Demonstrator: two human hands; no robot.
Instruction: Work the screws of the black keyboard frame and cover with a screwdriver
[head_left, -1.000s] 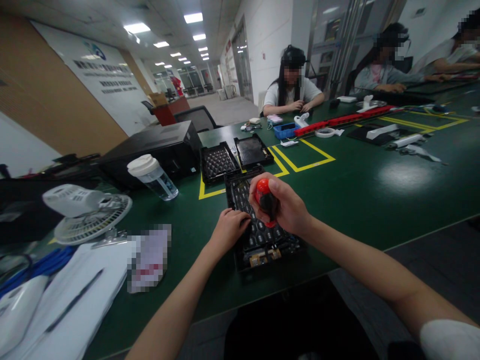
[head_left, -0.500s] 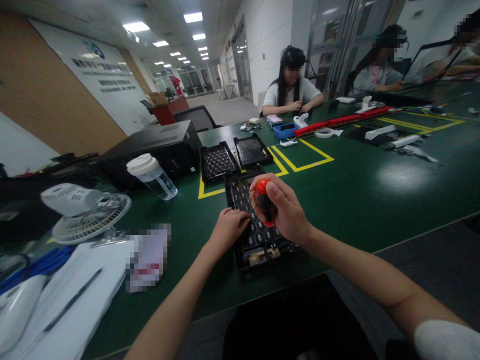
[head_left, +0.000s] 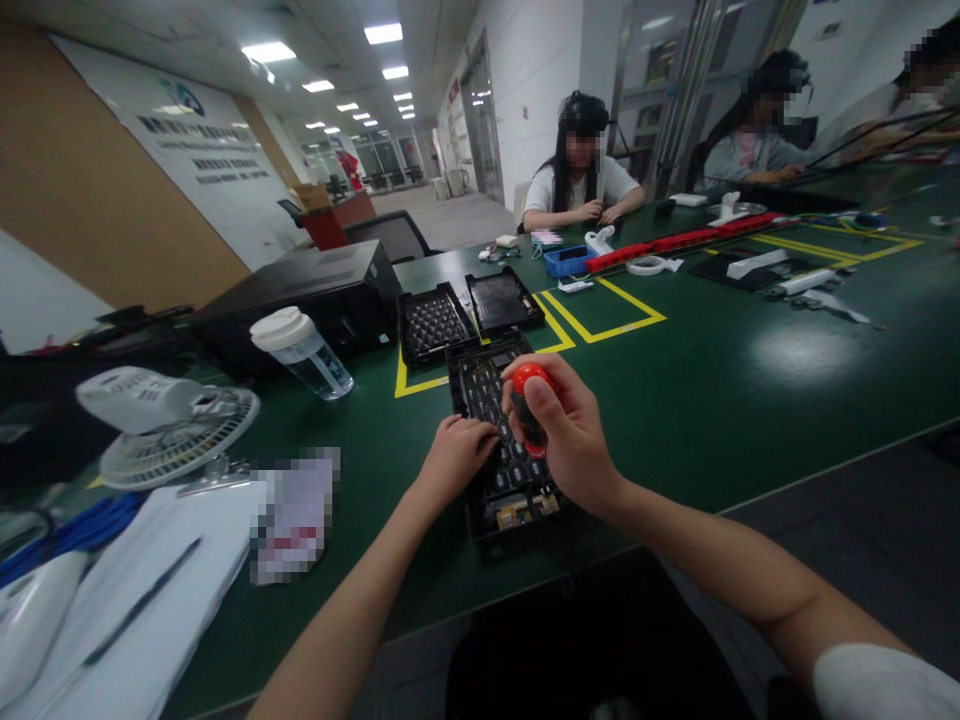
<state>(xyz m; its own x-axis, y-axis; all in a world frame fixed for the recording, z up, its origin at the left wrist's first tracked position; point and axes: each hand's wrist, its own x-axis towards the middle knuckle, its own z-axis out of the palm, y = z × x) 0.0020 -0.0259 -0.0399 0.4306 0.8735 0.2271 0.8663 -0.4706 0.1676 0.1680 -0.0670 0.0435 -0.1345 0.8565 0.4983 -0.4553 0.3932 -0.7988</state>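
My right hand (head_left: 571, 425) is wrapped round the handle of a screwdriver (head_left: 531, 405), red at the top and bottom and dark in the middle. It stands nearly upright over a black plastic case (head_left: 499, 480), and its tip is hidden. The case lies flat before me, with rows of dark rounded cells inside and a tan circuit board (head_left: 519, 513) at its near end. My left hand (head_left: 461, 455) lies over the left edge of the case, fingers curled and close together, tips on the inside.
Two black plastic panels (head_left: 436, 322) (head_left: 504, 300) lie beyond the case, by yellow tape outlines. To the left stand a water bottle (head_left: 304, 350), a white fan (head_left: 176, 420), and a clipboard with paper (head_left: 187, 570). A blue tray (head_left: 568, 262) sits farther off. Co-workers sit across the table.
My right hand and the screwdriver have turned and shifted slightly, with the red top now a little lower and to the right. My left hand stays on the case.
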